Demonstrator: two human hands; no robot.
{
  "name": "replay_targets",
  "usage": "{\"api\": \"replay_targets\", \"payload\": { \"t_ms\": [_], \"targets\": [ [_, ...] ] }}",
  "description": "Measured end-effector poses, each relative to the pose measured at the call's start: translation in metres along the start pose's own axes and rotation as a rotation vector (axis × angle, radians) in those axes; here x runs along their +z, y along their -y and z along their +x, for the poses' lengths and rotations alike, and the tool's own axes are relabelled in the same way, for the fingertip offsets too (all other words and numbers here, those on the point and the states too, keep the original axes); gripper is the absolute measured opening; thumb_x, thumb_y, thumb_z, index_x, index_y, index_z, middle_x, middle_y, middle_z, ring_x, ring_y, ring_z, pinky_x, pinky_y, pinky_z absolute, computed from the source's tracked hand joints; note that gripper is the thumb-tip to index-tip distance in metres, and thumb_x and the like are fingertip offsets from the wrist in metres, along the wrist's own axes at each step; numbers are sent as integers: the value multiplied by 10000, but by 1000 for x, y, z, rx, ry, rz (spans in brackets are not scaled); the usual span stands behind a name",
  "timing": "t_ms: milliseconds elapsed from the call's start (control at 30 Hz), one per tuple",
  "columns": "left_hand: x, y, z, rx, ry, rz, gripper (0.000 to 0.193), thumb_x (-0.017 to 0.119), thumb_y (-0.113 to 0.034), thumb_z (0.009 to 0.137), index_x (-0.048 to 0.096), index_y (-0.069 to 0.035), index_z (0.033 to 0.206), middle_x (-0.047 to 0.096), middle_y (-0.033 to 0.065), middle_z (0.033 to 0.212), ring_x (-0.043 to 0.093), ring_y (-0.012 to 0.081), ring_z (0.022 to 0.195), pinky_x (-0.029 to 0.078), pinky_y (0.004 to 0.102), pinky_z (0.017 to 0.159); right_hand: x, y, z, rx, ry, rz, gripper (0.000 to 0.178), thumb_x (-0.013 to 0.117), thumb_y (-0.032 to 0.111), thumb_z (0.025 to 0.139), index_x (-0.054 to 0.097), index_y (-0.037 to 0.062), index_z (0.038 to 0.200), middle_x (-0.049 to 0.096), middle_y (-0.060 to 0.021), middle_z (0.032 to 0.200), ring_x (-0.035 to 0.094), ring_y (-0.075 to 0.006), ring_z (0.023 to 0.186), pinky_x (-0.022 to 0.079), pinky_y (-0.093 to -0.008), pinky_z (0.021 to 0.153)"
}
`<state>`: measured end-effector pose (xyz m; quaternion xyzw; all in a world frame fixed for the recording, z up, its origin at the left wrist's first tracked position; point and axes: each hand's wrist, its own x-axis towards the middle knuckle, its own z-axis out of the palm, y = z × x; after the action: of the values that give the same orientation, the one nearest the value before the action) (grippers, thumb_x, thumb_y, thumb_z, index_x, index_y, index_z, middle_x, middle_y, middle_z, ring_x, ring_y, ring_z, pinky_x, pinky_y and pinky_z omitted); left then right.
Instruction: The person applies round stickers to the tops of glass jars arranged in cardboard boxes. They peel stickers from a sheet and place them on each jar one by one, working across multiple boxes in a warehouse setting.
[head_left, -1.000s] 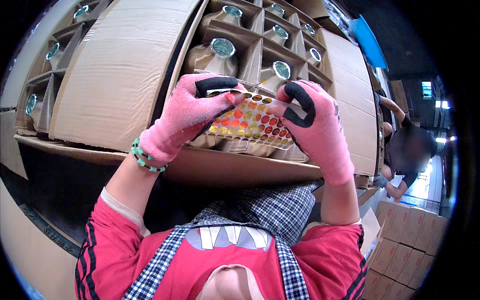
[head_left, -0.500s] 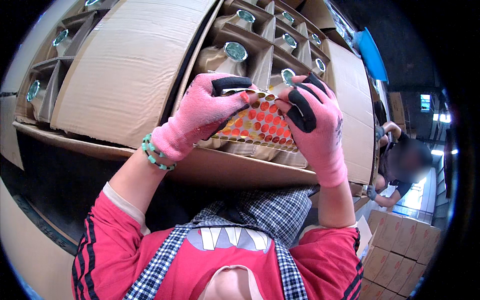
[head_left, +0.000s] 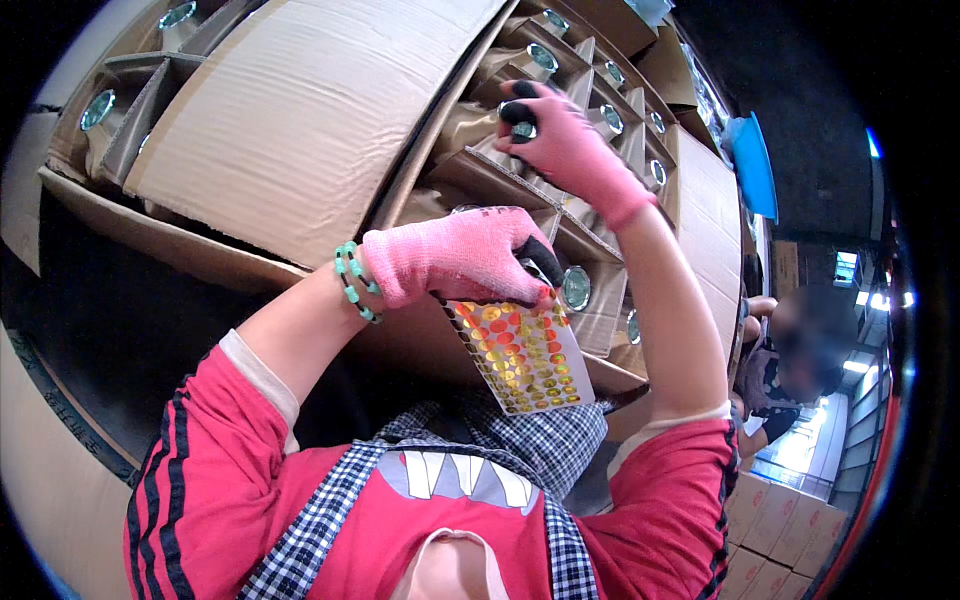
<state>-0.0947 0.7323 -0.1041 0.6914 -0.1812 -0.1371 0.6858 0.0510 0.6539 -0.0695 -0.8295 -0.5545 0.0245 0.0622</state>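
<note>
My left hand (head_left: 470,258), in a pink glove with black finger parts, grips a sticker sheet (head_left: 525,365) by its upper edge. Rows of round gold and orange-red stickers cover the sheet, which hangs over the near edge of a carton. Farther forward, my right hand (head_left: 575,150), gloved alike, is over the carton. Its fingers are bent, their tips close together beside the round rim of a glass vessel (head_left: 522,131). Anything between those fingertips is too small to make out. Other glass vessels with wide rims, such as one glass vessel (head_left: 576,288), stand in cardboard compartments.
A closed carton flap (head_left: 310,110) lies left of the open carton. Beyond it, another carton (head_left: 75,165) holds more glass vessels. A blue plastic item (head_left: 752,165) hangs at the right. A person (head_left: 790,350) works there, near stacked brown boxes (head_left: 775,525).
My right hand has left the sticker sheet and moved forward to a glass rim. My left hand has shifted slightly right and nearer, and the sheet now hangs down from it.
</note>
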Motion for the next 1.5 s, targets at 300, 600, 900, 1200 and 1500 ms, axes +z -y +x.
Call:
{"api": "replay_targets", "payload": {
  "t_ms": [300, 600, 900, 1200, 1500],
  "targets": [
    [3, -2, 0, 10, -2, -90, 211, 639, -199, 671, 609, -9, 758, 584, 14, 644, 492, 42, 630, 413, 221, 578, 31, 3, 29, 50, 33, -574, 288, 603, 171, 652, 565, 57, 914, 481, -158, 1072, 438, -340, 1012, 365, -402, 861],
    [10, 13, 10, 189, -494, -361, 187, 627, -207, 707, 613, -33, 773, 558, 3, 601, 489, 63, 572, 403, 216, 528, -74, 51, -73, 141, -292, 264, 255, 657, 217, 693, 566, 7, 806, 571, -95, 743, 549, -180, 706, 422, -275, 652],
    [8, 4, 9, 328, -471, -175, 181, 600, -131, 757, 590, 16, 863, 571, 20, 736, 527, 59, 673, 436, 181, 591, -66, 56, -110, 292, -89, 227, 159, 628, 114, 665, 557, -5, 744, 536, -152, 682, 532, -288, 662, 420, -323, 615],
    [7, 6, 8, 343, -608, -175, 173, 642, -150, 723, 609, 12, 773, 593, 41, 709, 528, 65, 656, 432, 200, 582, -60, 57, -109, 260, -185, 304, 154, 621, 120, 674, 539, 1, 726, 536, -136, 654, 539, -274, 654, 419, -322, 610],
    [7, 1, 8, 291, -572, -344, 135, 606, -82, 748, 600, 25, 830, 588, 16, 740, 506, 48, 679, 420, 174, 608, -56, 55, -105, 102, -302, 167, 126, 617, 112, 662, 546, 40, 735, 553, -106, 715, 533, -278, 698, 413, -343, 655]
  ]
}}
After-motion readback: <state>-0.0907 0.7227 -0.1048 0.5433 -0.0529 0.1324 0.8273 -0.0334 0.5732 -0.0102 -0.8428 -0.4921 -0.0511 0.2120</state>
